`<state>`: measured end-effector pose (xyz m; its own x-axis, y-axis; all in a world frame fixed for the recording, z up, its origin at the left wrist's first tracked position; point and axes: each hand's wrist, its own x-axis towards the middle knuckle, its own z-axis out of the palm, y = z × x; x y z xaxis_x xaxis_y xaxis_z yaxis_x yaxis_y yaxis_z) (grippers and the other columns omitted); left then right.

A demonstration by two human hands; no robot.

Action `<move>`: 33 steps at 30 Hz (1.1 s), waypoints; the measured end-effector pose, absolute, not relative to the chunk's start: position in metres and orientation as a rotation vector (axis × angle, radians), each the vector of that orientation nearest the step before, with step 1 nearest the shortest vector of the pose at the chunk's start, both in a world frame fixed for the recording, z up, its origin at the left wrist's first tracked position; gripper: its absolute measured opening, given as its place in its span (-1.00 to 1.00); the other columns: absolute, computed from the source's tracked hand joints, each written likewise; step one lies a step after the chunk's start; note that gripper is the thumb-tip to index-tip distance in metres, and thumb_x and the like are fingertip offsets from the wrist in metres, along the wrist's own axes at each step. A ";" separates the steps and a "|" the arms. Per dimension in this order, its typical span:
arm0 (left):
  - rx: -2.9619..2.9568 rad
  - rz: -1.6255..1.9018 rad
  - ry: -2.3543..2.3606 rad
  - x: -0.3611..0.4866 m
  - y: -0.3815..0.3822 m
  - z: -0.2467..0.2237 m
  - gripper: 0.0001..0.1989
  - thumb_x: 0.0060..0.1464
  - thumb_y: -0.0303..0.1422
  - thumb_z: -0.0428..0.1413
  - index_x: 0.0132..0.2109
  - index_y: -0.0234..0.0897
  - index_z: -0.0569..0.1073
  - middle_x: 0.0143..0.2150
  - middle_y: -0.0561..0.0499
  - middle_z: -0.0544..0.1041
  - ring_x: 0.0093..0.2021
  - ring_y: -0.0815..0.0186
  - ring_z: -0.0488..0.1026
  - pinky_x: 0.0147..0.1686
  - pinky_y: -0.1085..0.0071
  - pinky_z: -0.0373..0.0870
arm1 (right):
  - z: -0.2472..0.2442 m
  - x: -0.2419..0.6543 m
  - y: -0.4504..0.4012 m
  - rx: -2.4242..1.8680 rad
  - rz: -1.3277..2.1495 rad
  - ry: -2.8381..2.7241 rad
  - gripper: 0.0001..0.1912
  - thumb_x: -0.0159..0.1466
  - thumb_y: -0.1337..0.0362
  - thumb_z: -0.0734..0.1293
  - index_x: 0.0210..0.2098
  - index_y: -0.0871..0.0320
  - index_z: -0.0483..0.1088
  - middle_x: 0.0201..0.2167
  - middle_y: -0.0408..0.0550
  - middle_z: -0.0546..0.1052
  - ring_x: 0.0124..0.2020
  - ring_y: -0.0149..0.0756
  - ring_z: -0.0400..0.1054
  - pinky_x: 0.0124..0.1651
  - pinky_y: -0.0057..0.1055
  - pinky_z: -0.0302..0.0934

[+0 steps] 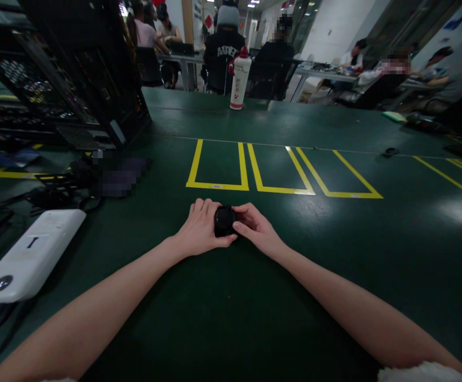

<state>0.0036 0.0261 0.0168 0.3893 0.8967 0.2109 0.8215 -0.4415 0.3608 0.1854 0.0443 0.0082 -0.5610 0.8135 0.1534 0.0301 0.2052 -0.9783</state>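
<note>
A small black boxy object [223,220] with rounded edges sits between my hands on the dark green table [231,318]; its exact kind is unclear. My left hand [201,225] wraps round its left side, thumb along the near edge. From the right, my right hand [257,228] grips it with thumb and fingertips. Both hands are closed on it, low over the tabletop. Parts of the object are hidden behind the fingers. Just beyond the hands, yellow tape outlines [217,186] mark the table.
A white power-bank-like device [35,249] lies at the left, beside black cables and a dark pouch-like item [123,175]. An open computer case [95,79] stands behind them. At the far edge is a white bottle [240,79]. Several people sit at tables beyond.
</note>
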 end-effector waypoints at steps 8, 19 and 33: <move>2.484 0.543 1.534 0.002 0.025 0.016 -0.38 -0.12 0.05 -0.01 -0.05 -0.34 0.19 -0.16 -0.13 0.24 -0.22 0.15 0.17 -0.25 0.22 0.19 | 0.014 0.184 0.044 -0.883 1.471 -1.804 -0.56 0.15 0.30 0.27 0.01 0.05 0.12 -0.07 -0.04 0.35 -0.02 -0.26 0.26 0.06 -0.16 0.13; 2.465 0.551 1.513 0.002 0.026 0.018 -0.38 -0.13 0.05 0.00 -0.05 -0.34 0.20 -0.16 -0.13 0.25 -0.23 0.16 0.17 -0.27 0.23 0.20 | 0.008 0.185 0.046 -0.794 1.521 -1.695 -0.76 0.14 0.29 0.28 -0.17 0.06 0.25 -0.18 -0.11 0.39 -0.11 -0.31 0.32 0.00 -0.23 0.20; 2.404 0.557 1.516 0.003 0.028 0.017 -0.41 -0.13 0.04 0.01 -0.06 -0.30 0.21 -0.18 -0.12 0.26 -0.23 0.15 0.18 -0.26 0.21 0.20 | 0.010 0.189 0.046 -0.777 1.549 -1.725 -0.68 0.10 0.33 0.32 -0.15 0.05 0.21 -0.12 -0.09 0.34 -0.05 -0.30 0.28 0.07 -0.20 0.14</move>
<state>0.0027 0.0281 0.0168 0.3871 0.9027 0.1876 0.8094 -0.4302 0.3998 0.1892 0.0457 0.0104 -0.5890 0.8023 0.0966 -0.0100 0.1123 -0.9936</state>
